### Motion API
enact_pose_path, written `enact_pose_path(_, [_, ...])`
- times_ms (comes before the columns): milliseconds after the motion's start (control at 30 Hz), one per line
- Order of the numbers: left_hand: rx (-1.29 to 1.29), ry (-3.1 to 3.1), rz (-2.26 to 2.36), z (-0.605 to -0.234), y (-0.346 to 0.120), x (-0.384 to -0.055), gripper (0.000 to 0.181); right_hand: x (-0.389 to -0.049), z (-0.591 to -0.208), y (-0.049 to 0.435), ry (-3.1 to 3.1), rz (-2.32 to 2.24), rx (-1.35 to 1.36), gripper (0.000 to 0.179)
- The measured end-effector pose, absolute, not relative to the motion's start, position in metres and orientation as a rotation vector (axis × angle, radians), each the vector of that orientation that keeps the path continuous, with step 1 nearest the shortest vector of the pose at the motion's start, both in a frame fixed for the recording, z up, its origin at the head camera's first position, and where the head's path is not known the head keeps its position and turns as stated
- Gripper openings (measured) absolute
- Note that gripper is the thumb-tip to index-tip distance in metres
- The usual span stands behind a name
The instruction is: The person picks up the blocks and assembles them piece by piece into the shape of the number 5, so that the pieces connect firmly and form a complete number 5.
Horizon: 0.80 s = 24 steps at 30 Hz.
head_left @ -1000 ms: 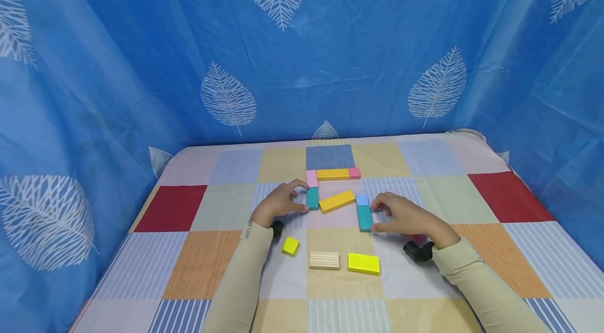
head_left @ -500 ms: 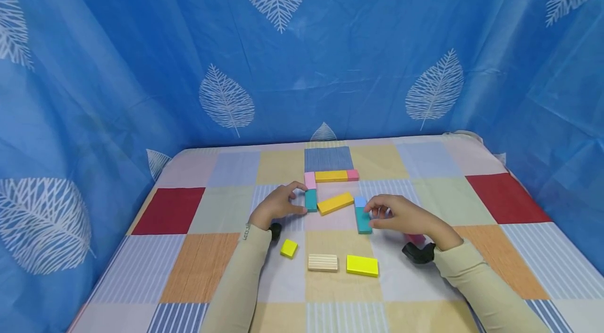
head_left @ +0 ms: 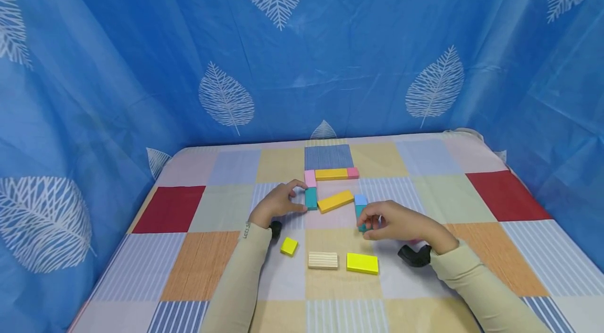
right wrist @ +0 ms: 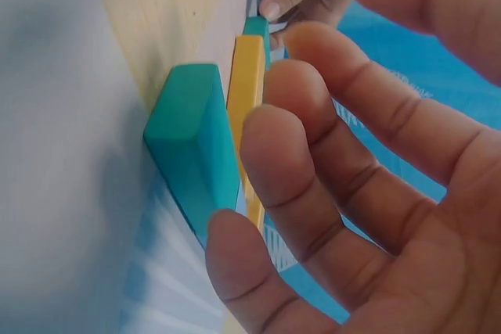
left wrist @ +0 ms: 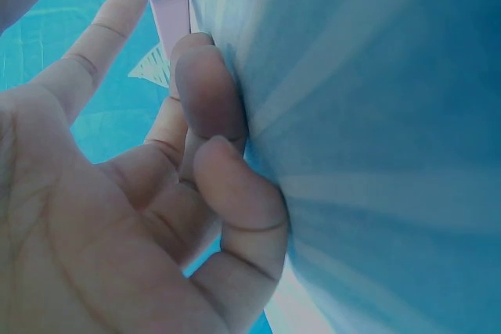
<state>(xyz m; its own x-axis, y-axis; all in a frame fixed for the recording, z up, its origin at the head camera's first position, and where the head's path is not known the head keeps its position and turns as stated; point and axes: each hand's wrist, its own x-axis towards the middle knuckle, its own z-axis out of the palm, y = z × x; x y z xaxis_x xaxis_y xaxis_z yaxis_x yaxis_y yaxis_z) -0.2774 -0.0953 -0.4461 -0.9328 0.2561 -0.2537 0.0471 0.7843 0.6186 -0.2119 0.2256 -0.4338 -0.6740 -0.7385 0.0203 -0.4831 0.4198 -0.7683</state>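
My left hand (head_left: 278,201) lies beside the left teal block (head_left: 311,199), index finger and thumb touching its left side near the two ends. In the left wrist view its other fingers bend against the cloth. A pink block (head_left: 310,178) adjoins that teal block's far end. Over the right teal block (right wrist: 185,107) hovers my right hand (head_left: 398,220), fingers loosely bent and nothing held; it partly covers the block in the head view. A small blue block (head_left: 360,200) adjoins this block's far end. Slanting between both teal blocks is an orange-yellow block (head_left: 335,201).
Behind lie another orange-yellow block (head_left: 331,174) and a reddish-pink one (head_left: 353,173). Nearer are a small yellow block (head_left: 289,246), a ridged wooden block (head_left: 323,260) and a bright yellow block (head_left: 362,263). A patchwork cloth (head_left: 226,317) covers the table; a blue curtain (head_left: 330,34) hangs behind.
My right hand has moved left from beside the right teal block to over it, then slightly nearer. My left hand stays by its block. The blocks have not visibly shifted.
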Motion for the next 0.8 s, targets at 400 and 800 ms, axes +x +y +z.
enact_pose_path(400, [0.235,2.65,0.904,-0.446,-0.096,-0.277,0.055,-0.203,-0.433,0.214,2.273,-1.045,-1.107,0.011])
enact_pose_path(800, [0.303,2.643,0.922,-0.447,-0.099,-0.279,0.056,-0.196,-0.433,0.204,2.288,-0.921,-1.179,0.015])
